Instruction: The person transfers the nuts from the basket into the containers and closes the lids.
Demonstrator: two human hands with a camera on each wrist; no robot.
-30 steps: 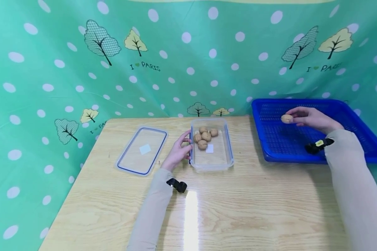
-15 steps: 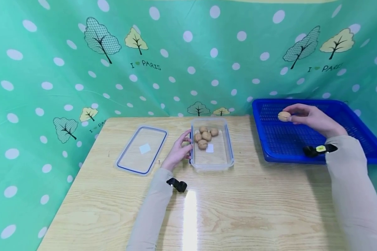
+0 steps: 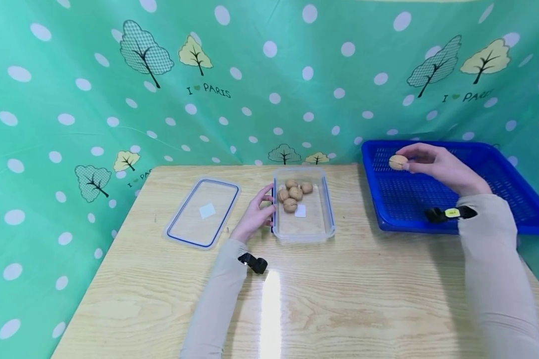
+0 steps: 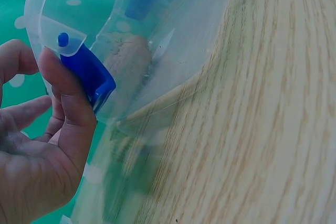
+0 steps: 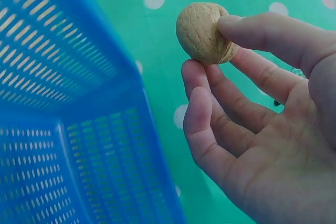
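Observation:
My right hand [image 3: 451, 169] pinches a walnut [image 3: 398, 162] between thumb and fingertips, above the left part of the blue basket [image 3: 397, 224]. In the right wrist view the walnut [image 5: 202, 32] sits at the thumb tip, beyond the basket's rim, with the other fingers bent below. My left hand [image 3: 255, 214] holds the left side of a clear plastic food container [image 3: 330, 214]. The left wrist view puts the thumb against its blue clip [image 4: 89, 74]. Several walnuts [image 3: 295, 193] lie inside, toward the container's back left.
Left of the container, a clear lid [image 3: 220, 194] with a blue seal lies flat on the wooden table [image 3: 323, 294]. A green dotted cloth [image 3: 233, 129] hangs behind the table. The large basket occupies the back right and reaches the table's edge.
My right hand, with the walnut, has moved a little left and up over the basket, nearing its left rim. The left hand has kept its place on the container.

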